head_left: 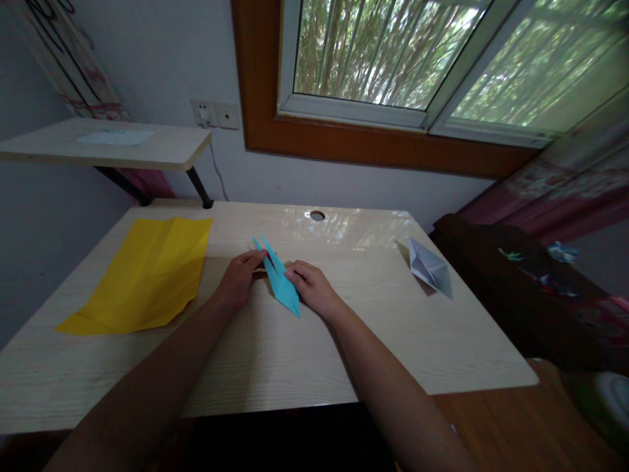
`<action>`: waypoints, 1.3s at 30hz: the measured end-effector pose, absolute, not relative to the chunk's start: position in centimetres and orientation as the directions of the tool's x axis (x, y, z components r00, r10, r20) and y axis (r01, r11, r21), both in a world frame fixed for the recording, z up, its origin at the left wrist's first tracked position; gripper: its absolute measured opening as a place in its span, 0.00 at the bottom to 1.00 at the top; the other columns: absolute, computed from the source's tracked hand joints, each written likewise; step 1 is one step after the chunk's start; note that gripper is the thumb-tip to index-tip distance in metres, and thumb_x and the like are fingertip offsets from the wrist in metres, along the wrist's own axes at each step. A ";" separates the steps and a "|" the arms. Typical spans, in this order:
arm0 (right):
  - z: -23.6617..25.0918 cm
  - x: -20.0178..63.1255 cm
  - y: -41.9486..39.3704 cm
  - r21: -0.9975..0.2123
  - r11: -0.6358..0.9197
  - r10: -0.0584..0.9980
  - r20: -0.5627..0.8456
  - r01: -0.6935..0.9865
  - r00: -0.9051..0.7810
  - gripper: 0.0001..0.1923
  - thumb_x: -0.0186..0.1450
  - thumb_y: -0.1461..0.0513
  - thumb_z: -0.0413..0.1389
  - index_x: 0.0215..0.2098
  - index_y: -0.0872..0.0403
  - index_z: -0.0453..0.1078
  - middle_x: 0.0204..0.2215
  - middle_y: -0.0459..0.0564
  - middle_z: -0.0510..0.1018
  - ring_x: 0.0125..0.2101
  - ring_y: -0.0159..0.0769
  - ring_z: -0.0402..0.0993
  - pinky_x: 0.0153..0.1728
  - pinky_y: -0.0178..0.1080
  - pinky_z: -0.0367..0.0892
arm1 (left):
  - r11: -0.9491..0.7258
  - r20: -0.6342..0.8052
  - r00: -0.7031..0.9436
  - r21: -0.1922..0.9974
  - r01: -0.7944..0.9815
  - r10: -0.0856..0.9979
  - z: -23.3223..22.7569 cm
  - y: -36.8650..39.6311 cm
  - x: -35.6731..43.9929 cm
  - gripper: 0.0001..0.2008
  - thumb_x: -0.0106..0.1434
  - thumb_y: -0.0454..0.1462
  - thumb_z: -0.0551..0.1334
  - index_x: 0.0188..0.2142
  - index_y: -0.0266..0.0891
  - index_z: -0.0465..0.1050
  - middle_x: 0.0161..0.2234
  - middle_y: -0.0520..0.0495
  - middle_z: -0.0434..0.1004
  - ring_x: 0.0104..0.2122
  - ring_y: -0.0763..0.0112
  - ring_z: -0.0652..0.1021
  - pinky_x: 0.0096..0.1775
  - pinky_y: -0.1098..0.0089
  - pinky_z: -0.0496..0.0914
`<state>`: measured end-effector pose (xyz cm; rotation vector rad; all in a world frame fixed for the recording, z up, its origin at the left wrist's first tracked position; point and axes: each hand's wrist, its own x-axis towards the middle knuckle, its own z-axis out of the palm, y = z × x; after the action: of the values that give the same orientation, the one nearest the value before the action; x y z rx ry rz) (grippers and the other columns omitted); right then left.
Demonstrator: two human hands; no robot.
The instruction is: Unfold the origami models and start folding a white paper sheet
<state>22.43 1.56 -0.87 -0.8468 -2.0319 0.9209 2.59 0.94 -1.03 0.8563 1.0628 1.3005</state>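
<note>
Head camera looks down on a pale wood-grain desk (275, 354) under a window (422, 59). Near the middle of the desktop lies a long, narrow folded piece of blue origami paper (280, 280), pointed at both ends and split into two thin tips at its far end.

The left hand (238, 278) rests on the desk at the left of the paper. Its fingers are curled loosely, and the fingertips (259, 257) touch the left edge of the paper near the split tips. Whether they pinch the paper or only press on it cannot be told.

The right hand (314, 288) sits at the right of the paper. Its fingers are bent inward, and the fingertips (291, 275) meet the paper's right edge about halfway along. The grip itself is too small to make out.

To the left, well apart from the hands, a creased yellow sheet (147, 272) lies flat. To the right, a folded white paper shape (431, 265) stands on the desk. A round cable hole (317, 215) sits at the far edge. A small shelf (162, 147) juts from the wall at upper left.
</note>
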 end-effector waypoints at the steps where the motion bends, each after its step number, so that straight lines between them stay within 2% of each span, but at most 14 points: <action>1: -0.9 22.4 1.5 -0.807 0.529 0.785 0.347 0.262 -0.513 0.14 0.73 0.56 0.51 0.33 0.52 0.71 0.31 0.47 0.74 0.34 0.35 0.71 0.38 0.37 0.65 | 0.105 -0.127 -0.049 0.942 -0.320 0.991 -1.0 0.9 2.6 0.19 0.57 0.49 0.70 0.36 0.35 0.80 0.38 0.42 0.82 0.37 0.62 0.80 0.37 0.66 0.76; 4: -0.9 22.4 1.5 -0.803 0.526 0.797 0.352 0.279 -0.490 0.13 0.73 0.56 0.51 0.34 0.51 0.71 0.31 0.47 0.74 0.34 0.35 0.71 0.38 0.37 0.65 | 0.110 -0.124 -0.026 0.944 -0.310 0.992 -0.6 0.8 2.8 0.20 0.58 0.50 0.69 0.39 0.35 0.80 0.40 0.41 0.82 0.39 0.61 0.80 0.37 0.66 0.76; 7: -0.8 22.4 1.5 -0.808 0.508 0.830 0.366 0.299 -0.422 0.12 0.73 0.56 0.51 0.36 0.51 0.73 0.32 0.47 0.75 0.35 0.36 0.72 0.39 0.38 0.66 | 0.134 -0.118 0.070 0.951 -0.279 0.990 -0.4 0.5 3.0 0.22 0.56 0.50 0.71 0.42 0.35 0.80 0.40 0.41 0.82 0.38 0.61 0.80 0.39 0.63 0.76; 11: -1.0 22.5 1.5 -0.847 0.447 0.881 0.362 0.286 -0.306 0.11 0.72 0.55 0.53 0.39 0.51 0.74 0.34 0.48 0.77 0.36 0.37 0.73 0.38 0.38 0.67 | 0.140 -0.097 0.231 0.974 -0.180 0.968 -0.6 0.2 3.0 0.18 0.53 0.45 0.73 0.40 0.36 0.80 0.38 0.43 0.82 0.36 0.62 0.80 0.44 0.62 0.75; 13: -1.3 22.5 1.5 -0.882 0.404 0.903 0.342 0.243 -0.259 0.10 0.71 0.54 0.54 0.43 0.51 0.74 0.34 0.47 0.77 0.35 0.36 0.73 0.35 0.37 0.68 | 0.137 -0.099 0.265 0.982 -0.128 0.959 -0.9 0.1 2.9 0.15 0.54 0.44 0.72 0.37 0.36 0.80 0.35 0.45 0.82 0.36 0.63 0.80 0.45 0.62 0.74; 16: -1.4 22.5 1.4 -0.899 0.389 0.912 0.344 0.203 -0.225 0.14 0.70 0.55 0.55 0.52 0.50 0.70 0.36 0.47 0.77 0.34 0.35 0.73 0.33 0.37 0.69 | 0.132 -0.105 0.257 0.987 -0.088 0.961 -1.4 0.2 2.7 0.13 0.54 0.44 0.72 0.33 0.37 0.80 0.33 0.47 0.82 0.35 0.64 0.80 0.44 0.63 0.74; 21: -0.7 22.5 1.3 -0.775 0.567 0.815 0.481 0.279 -0.321 0.13 0.72 0.59 0.54 0.53 0.47 0.73 0.48 0.51 0.75 0.45 0.38 0.73 0.45 0.41 0.71 | 0.110 -0.087 0.194 0.988 -0.110 0.977 -1.7 0.4 2.7 0.14 0.54 0.45 0.71 0.34 0.37 0.81 0.33 0.47 0.82 0.34 0.64 0.80 0.45 0.62 0.74; 25: -0.6 22.5 1.3 -0.744 0.599 0.792 0.496 0.297 -0.355 0.19 0.69 0.57 0.59 0.58 0.43 0.71 0.52 0.53 0.73 0.49 0.40 0.72 0.46 0.44 0.72 | 0.060 -0.042 0.146 0.991 -0.124 0.988 -1.4 0.4 2.7 0.15 0.55 0.46 0.71 0.36 0.39 0.82 0.34 0.46 0.82 0.35 0.62 0.80 0.45 0.61 0.74; 28: -0.8 22.5 1.4 -0.734 0.600 0.794 0.497 0.317 -0.351 0.22 0.67 0.57 0.61 0.59 0.42 0.71 0.53 0.53 0.74 0.50 0.42 0.72 0.46 0.45 0.73 | 0.051 -0.039 0.129 0.994 -0.097 0.991 -1.1 0.3 2.8 0.16 0.54 0.48 0.72 0.35 0.39 0.83 0.34 0.46 0.83 0.35 0.62 0.80 0.44 0.62 0.74; 34: -0.8 22.6 1.4 -0.725 0.597 0.801 0.514 0.343 -0.309 0.17 0.68 0.56 0.60 0.55 0.45 0.75 0.48 0.53 0.78 0.46 0.41 0.75 0.46 0.45 0.74 | 0.014 -0.010 0.172 1.000 -0.021 0.985 -0.9 0.1 2.7 0.15 0.57 0.49 0.70 0.36 0.41 0.83 0.33 0.47 0.83 0.35 0.62 0.80 0.43 0.64 0.73; 39: -0.7 22.6 1.4 -0.688 0.623 0.782 0.553 0.371 -0.287 0.14 0.69 0.56 0.59 0.53 0.47 0.76 0.48 0.53 0.80 0.47 0.41 0.76 0.50 0.47 0.73 | -0.060 0.051 0.137 0.996 0.061 0.989 -0.6 -0.1 2.8 0.14 0.58 0.49 0.69 0.33 0.41 0.82 0.31 0.49 0.81 0.33 0.65 0.78 0.41 0.67 0.71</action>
<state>22.63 1.42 -0.74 -0.9181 -1.8936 0.5414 2.79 -0.13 -0.60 1.3592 1.1281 1.1159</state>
